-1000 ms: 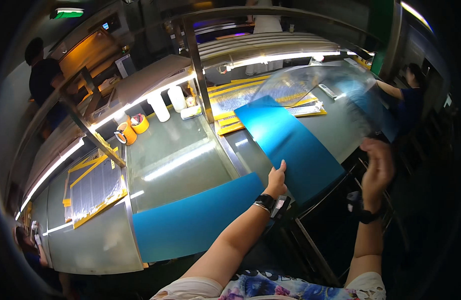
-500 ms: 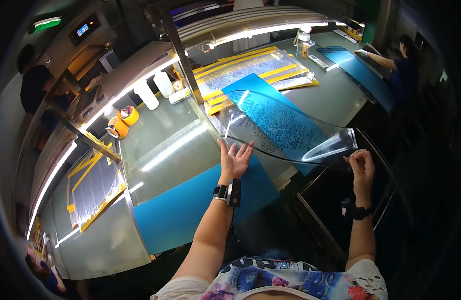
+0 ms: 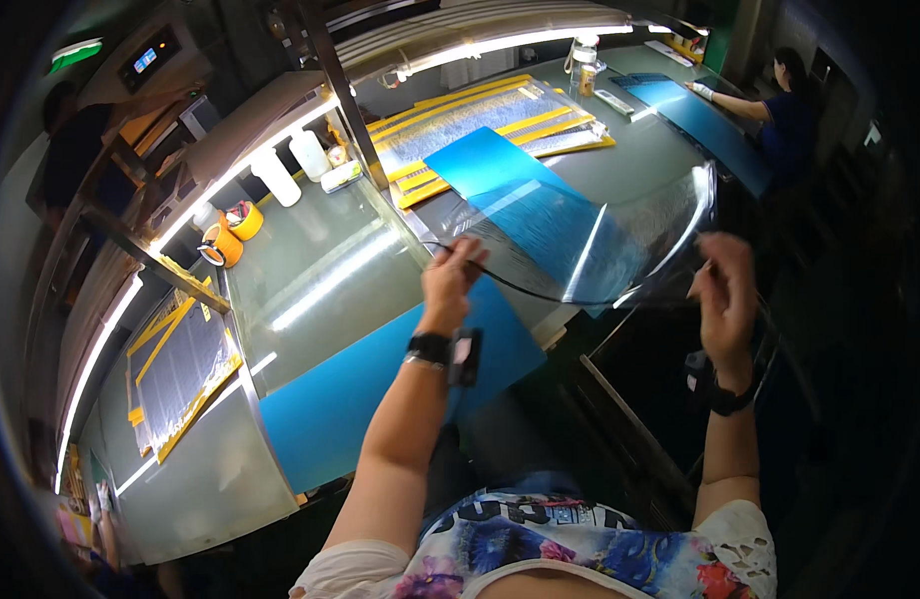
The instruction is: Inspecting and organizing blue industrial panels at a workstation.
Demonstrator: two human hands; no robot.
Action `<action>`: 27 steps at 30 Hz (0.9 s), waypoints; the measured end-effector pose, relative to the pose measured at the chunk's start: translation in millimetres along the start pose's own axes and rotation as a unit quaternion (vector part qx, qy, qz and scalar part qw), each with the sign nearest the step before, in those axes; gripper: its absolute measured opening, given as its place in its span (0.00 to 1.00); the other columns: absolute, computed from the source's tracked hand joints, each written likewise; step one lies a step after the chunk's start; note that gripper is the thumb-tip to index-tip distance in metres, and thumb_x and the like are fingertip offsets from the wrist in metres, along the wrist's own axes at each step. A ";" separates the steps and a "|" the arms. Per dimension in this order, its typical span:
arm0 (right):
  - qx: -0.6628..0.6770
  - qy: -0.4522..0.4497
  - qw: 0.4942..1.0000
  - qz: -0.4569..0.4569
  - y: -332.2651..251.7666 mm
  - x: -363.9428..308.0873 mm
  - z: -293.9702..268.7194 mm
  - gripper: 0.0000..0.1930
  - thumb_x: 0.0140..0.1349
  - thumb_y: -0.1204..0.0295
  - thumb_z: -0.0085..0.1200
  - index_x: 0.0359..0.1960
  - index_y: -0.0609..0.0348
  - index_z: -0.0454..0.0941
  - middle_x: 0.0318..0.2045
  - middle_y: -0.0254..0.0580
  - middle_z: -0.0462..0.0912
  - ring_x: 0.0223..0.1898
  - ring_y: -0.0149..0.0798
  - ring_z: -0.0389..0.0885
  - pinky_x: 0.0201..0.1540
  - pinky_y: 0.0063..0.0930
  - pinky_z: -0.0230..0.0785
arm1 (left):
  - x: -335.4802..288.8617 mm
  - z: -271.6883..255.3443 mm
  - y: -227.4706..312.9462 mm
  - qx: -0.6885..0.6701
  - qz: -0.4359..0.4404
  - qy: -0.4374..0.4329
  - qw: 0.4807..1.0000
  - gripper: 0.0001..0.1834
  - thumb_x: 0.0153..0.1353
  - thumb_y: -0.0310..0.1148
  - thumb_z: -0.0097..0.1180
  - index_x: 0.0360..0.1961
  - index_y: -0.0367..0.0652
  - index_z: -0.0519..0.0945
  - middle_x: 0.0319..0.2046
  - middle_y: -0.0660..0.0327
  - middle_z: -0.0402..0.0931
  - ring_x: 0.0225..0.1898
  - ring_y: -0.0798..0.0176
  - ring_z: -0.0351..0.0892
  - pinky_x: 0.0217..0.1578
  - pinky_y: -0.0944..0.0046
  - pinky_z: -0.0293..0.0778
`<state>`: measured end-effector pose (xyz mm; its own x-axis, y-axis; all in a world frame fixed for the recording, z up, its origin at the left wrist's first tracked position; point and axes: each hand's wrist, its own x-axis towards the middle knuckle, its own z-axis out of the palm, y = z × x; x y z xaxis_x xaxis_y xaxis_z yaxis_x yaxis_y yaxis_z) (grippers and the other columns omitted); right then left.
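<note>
A clear, flexible plastic sheet (image 3: 629,235) with a fine pattern sags between my two hands above the table's near edge. My left hand (image 3: 450,275) pinches its left corner, and my right hand (image 3: 724,290) grips its right edge. Each wrist has a dark band. Beneath the sheet a blue sheet (image 3: 525,195) lies on the glass table (image 3: 320,270). A second, longer blue sheet (image 3: 380,384) lies along the near edge, just under my left forearm.
Yellow-framed patterned panels (image 3: 490,120) lie at the back, another (image 3: 180,369) at the left. Orange tape rolls (image 3: 230,232) and white bottles (image 3: 290,165) stand by a metal post (image 3: 340,90). A person (image 3: 779,110) works at the far right on a blue sheet (image 3: 699,115). Another person (image 3: 70,150) stands far left.
I have lifted the clear sheet and drawn it flatter between my hands. My left hand went from a flat open palm to pinching its corner. My right hand rose.
</note>
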<state>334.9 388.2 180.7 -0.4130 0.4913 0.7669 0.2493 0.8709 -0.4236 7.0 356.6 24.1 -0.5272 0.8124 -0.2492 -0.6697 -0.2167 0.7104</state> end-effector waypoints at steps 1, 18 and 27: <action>0.055 0.046 0.995 0.063 5.2 -1.1 1.5 0.20 0.60 0.85 0.44 0.55 0.63 0.65 0.48 0.45 0.71 0.27 0.25 0.68 0.29 0.17 0.68 | -21.7 -8.6 18.6 0.005 0.058 -0.012 0.998 0.12 0.60 0.31 0.59 0.43 0.40 0.75 0.38 0.59 0.79 0.38 0.62 0.80 0.38 0.66 0.75; 0.290 -0.228 0.818 0.443 18.7 -118.9 165.5 0.03 0.59 0.81 0.51 0.33 0.67 0.72 0.24 0.37 0.77 0.23 0.26 0.76 0.25 0.19 0.71 | -299.8 -177.7 21.6 0.100 0.077 0.343 0.931 0.07 0.65 0.35 0.51 0.42 0.46 0.71 0.44 0.57 0.78 0.37 0.60 0.82 0.31 0.70 0.77; 0.165 -0.234 0.873 0.396 19.7 -129.8 167.7 0.05 0.55 0.79 0.56 0.30 0.64 0.72 0.25 0.38 0.75 0.24 0.29 0.74 0.28 0.22 0.69 | -331.8 -267.9 94.6 0.104 0.142 0.446 0.877 0.10 0.65 0.37 0.52 0.42 0.45 0.74 0.30 0.65 0.77 0.16 0.80 0.63 0.13 0.81 0.57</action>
<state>246.6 344.3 -8.1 -0.5569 0.8270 -0.0772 0.3850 0.1747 -0.9062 -21.6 -78.5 -2.4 -0.9193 -0.0267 -0.3926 -0.3834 -0.1638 0.9089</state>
